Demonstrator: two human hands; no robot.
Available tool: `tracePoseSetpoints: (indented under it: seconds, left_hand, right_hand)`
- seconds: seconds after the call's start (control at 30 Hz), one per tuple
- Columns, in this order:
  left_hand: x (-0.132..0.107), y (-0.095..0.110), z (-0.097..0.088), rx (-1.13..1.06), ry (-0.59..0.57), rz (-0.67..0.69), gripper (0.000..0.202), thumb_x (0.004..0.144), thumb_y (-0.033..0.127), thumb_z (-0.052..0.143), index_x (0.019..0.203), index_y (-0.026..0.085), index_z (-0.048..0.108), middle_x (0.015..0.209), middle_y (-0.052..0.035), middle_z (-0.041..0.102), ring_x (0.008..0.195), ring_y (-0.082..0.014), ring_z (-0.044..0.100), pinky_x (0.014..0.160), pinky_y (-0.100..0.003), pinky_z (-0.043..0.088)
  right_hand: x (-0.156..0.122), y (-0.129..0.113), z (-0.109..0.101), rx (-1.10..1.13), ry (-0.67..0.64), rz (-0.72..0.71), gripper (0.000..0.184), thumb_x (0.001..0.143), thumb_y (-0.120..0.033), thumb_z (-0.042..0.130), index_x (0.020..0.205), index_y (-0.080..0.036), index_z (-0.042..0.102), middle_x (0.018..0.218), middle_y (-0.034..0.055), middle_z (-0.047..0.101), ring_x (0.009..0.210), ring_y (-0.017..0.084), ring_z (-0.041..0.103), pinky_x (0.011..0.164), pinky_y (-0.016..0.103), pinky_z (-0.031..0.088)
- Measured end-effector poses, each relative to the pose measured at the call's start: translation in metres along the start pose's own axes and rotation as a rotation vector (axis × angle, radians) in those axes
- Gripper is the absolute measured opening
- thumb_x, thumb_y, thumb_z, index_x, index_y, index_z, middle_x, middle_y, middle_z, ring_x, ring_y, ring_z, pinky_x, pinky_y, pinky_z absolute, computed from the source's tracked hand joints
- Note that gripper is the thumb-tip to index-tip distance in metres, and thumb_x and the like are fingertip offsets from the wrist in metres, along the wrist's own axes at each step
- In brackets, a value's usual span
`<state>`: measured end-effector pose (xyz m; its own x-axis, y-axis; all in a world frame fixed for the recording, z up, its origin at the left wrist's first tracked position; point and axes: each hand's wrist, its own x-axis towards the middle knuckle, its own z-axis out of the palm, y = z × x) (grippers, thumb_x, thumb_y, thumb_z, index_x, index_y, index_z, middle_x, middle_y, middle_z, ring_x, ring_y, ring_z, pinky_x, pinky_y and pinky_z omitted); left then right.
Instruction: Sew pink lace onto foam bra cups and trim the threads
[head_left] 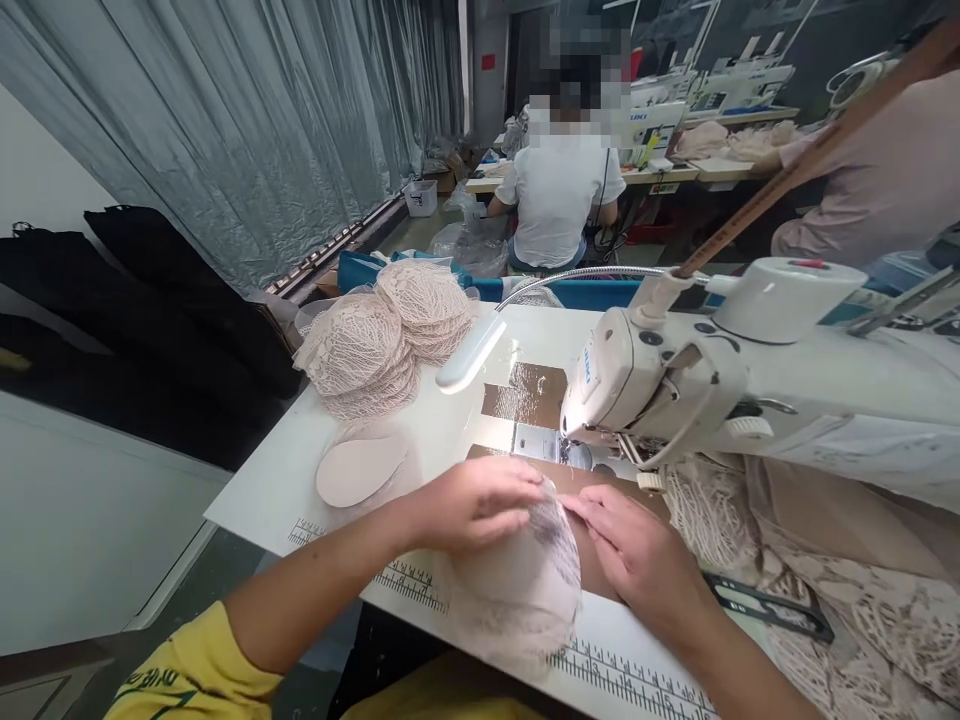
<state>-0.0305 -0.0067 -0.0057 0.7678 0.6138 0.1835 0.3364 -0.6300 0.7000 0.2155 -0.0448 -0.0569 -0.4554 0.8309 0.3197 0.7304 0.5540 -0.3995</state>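
Note:
A pale beige bra cup with lace edging (517,580) is tilted at the front of the sewing table, partly blurred. My left hand (484,505) grips its upper left part, thumb on the surface and fingers by the top edge. My right hand (637,540) pinches the cup's upper right edge between thumb and forefinger. Just beyond both hands is the white sewing machine (637,370), its needle area lit. To the left, a smooth beige cup (361,470) lies on sheer fabric. Behind it stand two stacks of lace cups (352,345).
A lamp on a bendy arm (472,350) hangs over the table (262,480), which has ruler marks along its front. Lace fabric (862,590) and a black slotted bar (772,605) lie right. A person in white (559,190) sits ahead; another in pink (870,190) is far right.

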Motion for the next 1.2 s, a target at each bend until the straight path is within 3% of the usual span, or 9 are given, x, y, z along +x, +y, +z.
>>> tracePoseSetpoints:
  seconds: [0.07, 0.13, 0.27, 0.43, 0.67, 0.83, 0.93, 1.03, 1.2]
  left_hand:
    - [0.002, -0.001, -0.003, -0.022, 0.144, -0.107, 0.029, 0.089, 0.022, 0.049, 0.114, 0.018, 0.063, 0.116, -0.0097, 0.064, 0.108, -0.0191, 0.058, 0.094, -0.033, 0.046]
    - [0.008, -0.005, -0.002, 0.004, 0.165, -0.219, 0.03, 0.086, 0.023, 0.052, 0.113, 0.016, 0.062, 0.107, -0.0094, 0.066, 0.095, -0.019, 0.061, 0.083, -0.03, 0.049]
    - [0.027, -0.008, 0.009, 0.096, -0.067, -0.259, 0.032, 0.074, 0.018, 0.059, 0.106, 0.018, 0.062, 0.083, -0.0019, 0.064, 0.069, -0.0145, 0.058, 0.06, -0.022, 0.043]
    - [0.042, -0.006, 0.014, 0.141, -0.239, -0.306, 0.004, 0.07, 0.014, 0.058, 0.069, 0.018, 0.058, 0.054, 0.0048, 0.048, 0.049, -0.0097, 0.041, 0.047, -0.021, 0.029]
    - [0.041, -0.024, 0.009, -0.297, -0.307, -0.284, 0.025, 0.072, 0.02, 0.066, 0.06, 0.016, 0.044, 0.071, 0.0031, 0.055, 0.063, -0.0087, 0.048, 0.055, -0.018, 0.036]
    - [0.041, -0.035, 0.004, -0.49, -0.411, -0.422, 0.028, 0.065, 0.031, 0.078, 0.082, 0.016, 0.061, 0.072, 0.0038, 0.057, 0.062, -0.0089, 0.049, 0.056, -0.019, 0.038]
    - [0.038, -0.039, -0.006, -0.576, -0.464, -0.491, 0.038, 0.057, 0.038, 0.083, 0.078, 0.014, 0.063, 0.069, 0.0026, 0.058, 0.06, -0.0095, 0.05, 0.054, -0.019, 0.037]
    - [0.033, -0.041, -0.011, -0.68, -0.356, -0.508, 0.041, 0.053, 0.039, 0.085, 0.065, 0.012, 0.056, 0.063, 0.0017, 0.054, 0.057, -0.009, 0.048, 0.052, -0.02, 0.036]
    - [0.023, -0.049, -0.008, -0.644, -0.003, -0.491, 0.043, 0.064, 0.037, 0.074, 0.06, 0.017, 0.036, 0.064, 0.0027, 0.049, 0.059, -0.0086, 0.046, 0.056, -0.021, 0.037]
  right_hand:
    - [0.001, -0.001, -0.001, 0.029, 0.003, -0.058, 0.035, 0.089, -0.012, 0.038, 0.108, -0.022, 0.066, 0.088, 0.0055, 0.065, 0.077, 0.016, 0.061, 0.063, 0.026, 0.048]
    - [0.001, -0.003, -0.002, 0.055, -0.007, -0.118, 0.033, 0.088, -0.012, 0.04, 0.106, -0.022, 0.066, 0.084, 0.0049, 0.064, 0.075, 0.016, 0.059, 0.064, 0.026, 0.047]
    - [0.001, -0.005, -0.006, 0.051, -0.056, -0.205, 0.033, 0.085, -0.008, 0.042, 0.1, -0.023, 0.067, 0.08, 0.0044, 0.062, 0.075, 0.016, 0.056, 0.064, 0.026, 0.043]
    - [0.003, -0.006, -0.007, -0.02, -0.113, -0.16, 0.031, 0.083, -0.006, 0.044, 0.094, -0.022, 0.068, 0.076, 0.0038, 0.057, 0.072, 0.017, 0.05, 0.063, 0.027, 0.039]
    - [0.002, -0.002, -0.003, -0.041, -0.114, -0.133, 0.036, 0.079, -0.002, 0.045, 0.099, -0.022, 0.068, 0.076, 0.0033, 0.055, 0.073, 0.017, 0.047, 0.064, 0.027, 0.036]
    - [0.001, -0.001, 0.0, -0.042, -0.112, -0.127, 0.033, 0.079, -0.004, 0.048, 0.099, -0.022, 0.067, 0.075, 0.0024, 0.053, 0.071, 0.017, 0.045, 0.063, 0.027, 0.034]
    - [0.001, 0.0, 0.002, -0.029, -0.12, -0.123, 0.035, 0.077, -0.002, 0.047, 0.098, -0.021, 0.066, 0.075, 0.0024, 0.051, 0.071, 0.017, 0.044, 0.061, 0.028, 0.031]
    - [0.001, 0.001, 0.003, -0.021, -0.128, -0.121, 0.036, 0.077, 0.0, 0.045, 0.098, -0.02, 0.066, 0.075, 0.0029, 0.051, 0.071, 0.017, 0.043, 0.061, 0.028, 0.031]
    - [-0.001, -0.001, 0.002, -0.013, -0.101, -0.124, 0.037, 0.077, 0.001, 0.044, 0.099, -0.019, 0.066, 0.075, 0.0029, 0.052, 0.071, 0.017, 0.044, 0.061, 0.028, 0.032]
